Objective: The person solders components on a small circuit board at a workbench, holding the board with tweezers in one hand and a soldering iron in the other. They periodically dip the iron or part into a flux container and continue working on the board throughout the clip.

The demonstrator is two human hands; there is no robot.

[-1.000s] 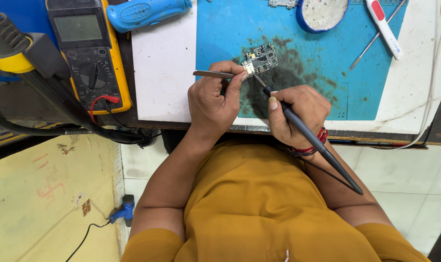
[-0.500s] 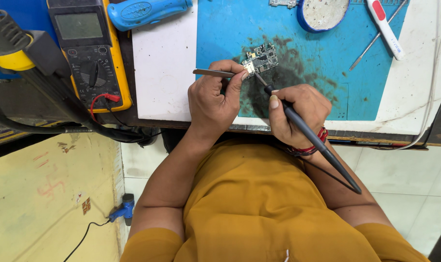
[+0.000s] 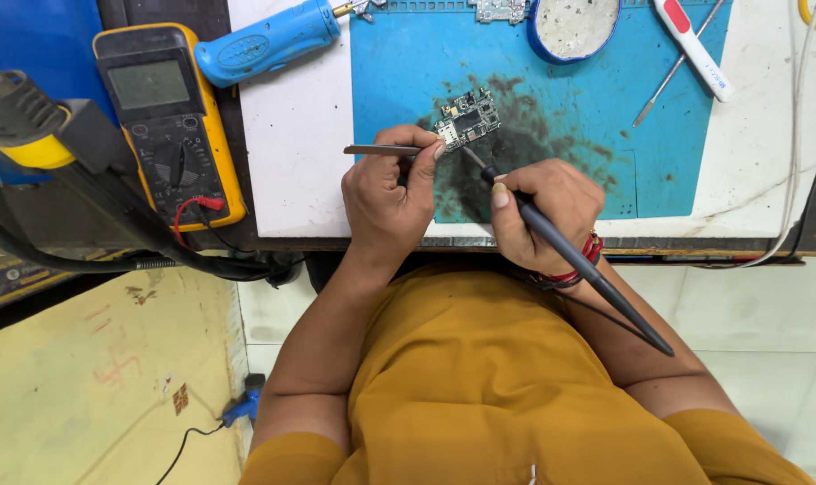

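A small circuit board point(image 3: 467, 117) lies on a blue work mat point(image 3: 552, 99), over a dark scorched patch. My left hand point(image 3: 385, 193) pinches metal tweezers point(image 3: 381, 150), whose tips reach the board's left edge. My right hand point(image 3: 543, 211) grips a black soldering iron point(image 3: 570, 251) like a pen; its tip touches the board's lower side. The iron's cord trails back over my right forearm.
A yellow multimeter point(image 3: 170, 121) with red and black leads lies at the left. A blue handheld tool point(image 3: 269, 40), a round blue-rimmed dish point(image 3: 574, 27), a white-and-red tool point(image 3: 693, 49) and a thin metal pick point(image 3: 673, 76) sit along the far side. Black hoses point(image 3: 93, 242) run at the left.
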